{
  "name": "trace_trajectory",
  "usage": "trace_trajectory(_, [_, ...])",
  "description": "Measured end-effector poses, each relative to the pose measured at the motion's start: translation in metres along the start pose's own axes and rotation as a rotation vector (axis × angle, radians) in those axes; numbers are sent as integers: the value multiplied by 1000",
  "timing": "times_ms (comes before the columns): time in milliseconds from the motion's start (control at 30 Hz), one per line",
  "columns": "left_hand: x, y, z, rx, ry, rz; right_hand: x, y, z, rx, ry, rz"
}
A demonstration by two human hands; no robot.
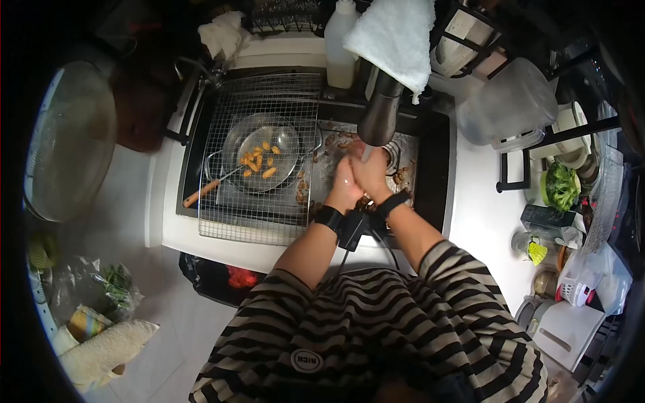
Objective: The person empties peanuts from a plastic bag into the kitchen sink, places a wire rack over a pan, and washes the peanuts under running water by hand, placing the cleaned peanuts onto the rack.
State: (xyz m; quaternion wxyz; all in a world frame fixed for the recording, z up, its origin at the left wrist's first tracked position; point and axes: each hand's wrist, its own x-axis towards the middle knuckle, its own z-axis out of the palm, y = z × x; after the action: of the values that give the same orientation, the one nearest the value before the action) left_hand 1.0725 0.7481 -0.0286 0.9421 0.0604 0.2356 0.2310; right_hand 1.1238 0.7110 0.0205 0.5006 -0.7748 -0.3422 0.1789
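My left hand (345, 183) and my right hand (371, 172) are pressed together below the dark tap (379, 114). A stream of water from the tap falls on them. The fingers of both hands are closed against each other, and I see no object between them; the palms are hidden. Beneath them is the metal sink (410, 141), with brown scraps scattered on its bottom. To the left, a wire rack (222, 221) lies across the sink. Through it shows a round metal strainer (285, 124) with several orange-brown pieces and a wooden handle (201, 193).
A translucent bottle (340, 47) stands behind the sink. A white cloth (396, 37) hangs over the tap. On the right counter are a clear plastic container (514, 101) and leafy greens (562, 187). A black bin bag (208, 279) sits below the counter's front edge.
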Motion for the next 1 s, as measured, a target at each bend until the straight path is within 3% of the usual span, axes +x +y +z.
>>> trace_trajectory(33, [0,8,-5,-2,-75,-6,-12,3,8,-35,84,-252])
trace_trajectory(67, [0,13,-10,-2,-148,-13,-19,6,14,-98,115,-324])
trace_trajectory(167, [-23,14,7,233,-97,163,-17,9,16,-6,96,-335])
trace_trajectory(200, [5,6,-26,60,-262,133,-10,12,15,25,82,-266])
trace_trajectory(300, [5,1,-5,-23,20,68,11,12,6,-117,-59,105])
trace_trajectory(433, [-7,27,2,30,18,14,-18,-3,15,29,28,82])
trace_trajectory(467, [-10,29,4,22,-10,29,-29,-7,16,-23,50,-400])
trace_trajectory(500, [-12,28,5,12,-40,44,-38,-10,18,-4,46,-404])
trace_trajectory(567, [-12,23,3,-11,-88,62,-31,-13,14,-43,88,-342])
trace_trajectory(667, [-17,7,20,-41,-25,83,4,3,0,-11,-133,161])
trace_trajectory(733, [-17,4,20,-54,58,40,-1,-1,-1,-55,-43,114])
trace_trajectory(767, [-18,6,17,-21,21,38,-4,-4,-1,-78,3,89])
trace_trajectory(800, [-17,11,13,11,-21,40,-10,12,12,-82,167,-147])
trace_trajectory(833, [-16,15,6,41,-57,40,-14,7,8,-247,228,-598])
trace_trajectory(867, [-13,21,-2,-46,-84,-37,-15,7,7,-195,219,-505])
trace_trajectory(1000, [-16,5,11,23,-29,74,-11,17,7,15,194,-130])
